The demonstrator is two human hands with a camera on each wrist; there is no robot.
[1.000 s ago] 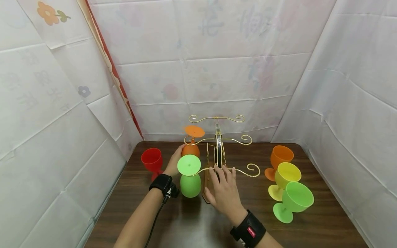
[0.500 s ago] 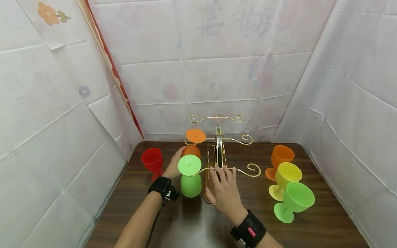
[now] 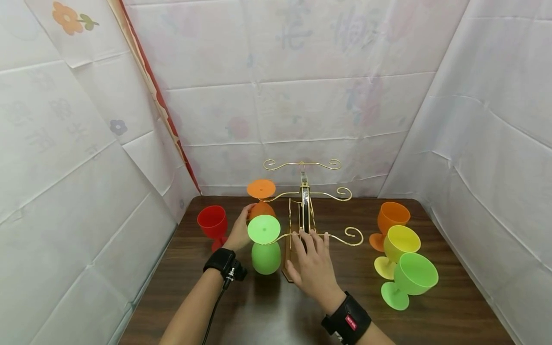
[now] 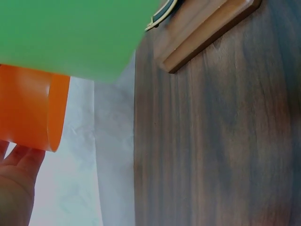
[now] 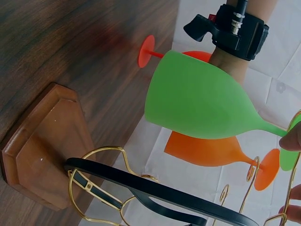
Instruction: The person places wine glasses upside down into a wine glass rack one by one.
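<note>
My left hand [image 3: 239,232] grips the bowl of an orange goblet [image 3: 261,189], which hangs upside down. Its stem is close to the left hook of the rack's middle arm; I cannot tell whether it sits inside the hook. In the left wrist view, fingers [image 4: 23,160] press against the orange bowl. My right hand [image 3: 314,268] rests on the front of the gold wire goblet rack [image 5: 160,194], fingers spread and fairly straight. Beside it, a green goblet [image 3: 265,259] hangs upside down from the front left hook, partly hiding the orange bowl.
A red goblet [image 3: 212,222] stands upright left of my left hand. To the right stand an orange goblet [image 3: 391,216], a yellow goblet [image 3: 398,245] and a green goblet [image 3: 414,275]. The rack has a wooden base [image 5: 47,146]. White cloth walls [image 3: 327,110] surround the brown table [image 3: 345,278].
The orange goblet in my left hand first dips slightly toward me, then shifts left, and the left hand shifts left with it. My right hand stays on the rack.
</note>
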